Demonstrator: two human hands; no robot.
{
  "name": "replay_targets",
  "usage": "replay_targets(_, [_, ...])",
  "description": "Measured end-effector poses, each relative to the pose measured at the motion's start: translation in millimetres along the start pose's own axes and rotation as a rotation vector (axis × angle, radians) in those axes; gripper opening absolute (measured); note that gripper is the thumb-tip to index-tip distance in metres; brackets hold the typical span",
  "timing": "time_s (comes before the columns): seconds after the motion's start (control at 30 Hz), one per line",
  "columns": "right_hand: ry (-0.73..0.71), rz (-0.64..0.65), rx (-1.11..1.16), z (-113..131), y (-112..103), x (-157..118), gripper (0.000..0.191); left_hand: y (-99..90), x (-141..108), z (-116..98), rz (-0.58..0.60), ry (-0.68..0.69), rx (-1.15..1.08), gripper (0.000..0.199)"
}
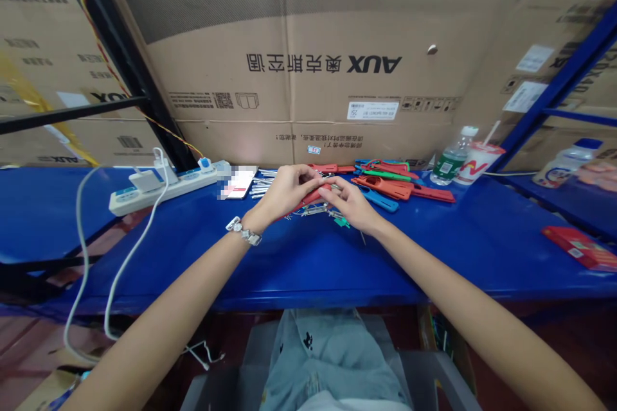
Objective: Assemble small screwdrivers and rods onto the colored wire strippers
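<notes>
Over the middle of the blue table, my left hand (289, 187) is closed around a red plastic casing (308, 198), shaped like the handle of a long-nosed lighter. My right hand (354, 204) pinches at the casing's other end; its fingertips meet those of the left. Both hands cover much of the casing. Just below it lie small metal and wire parts (315, 210) and a green piece (342, 222). Behind my right hand is a pile of similar casings, with an orange casing (385, 187) and a blue casing (380, 199) in it. Thin metal rods (261, 185) lie beyond my left wrist.
A white power strip (168, 187) with plugs and cords stands at the left. At the back right are a water bottle (452, 157) and a paper cup (479, 164) with a straw. A red packet (581, 248) lies far right. A large carton (308, 26) rises behind the table.
</notes>
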State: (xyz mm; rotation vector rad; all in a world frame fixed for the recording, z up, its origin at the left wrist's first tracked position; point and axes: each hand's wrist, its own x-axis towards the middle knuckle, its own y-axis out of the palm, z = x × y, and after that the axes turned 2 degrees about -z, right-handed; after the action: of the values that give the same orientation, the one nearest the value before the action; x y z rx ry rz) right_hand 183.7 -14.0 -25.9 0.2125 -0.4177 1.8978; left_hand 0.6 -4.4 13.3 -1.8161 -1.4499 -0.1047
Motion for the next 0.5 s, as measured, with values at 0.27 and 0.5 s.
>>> replay_targets(0.27, [0.136,-0.011,0.288,9,15,8,0.044,0.0,8,15,-0.058,-0.066,-0.207,0.031])
replay_targets(0.5, [0.222,-0.023,0.315,1,20,6,0.052,5.1,-10,31,-0.1,0.064,0.113,0.034])
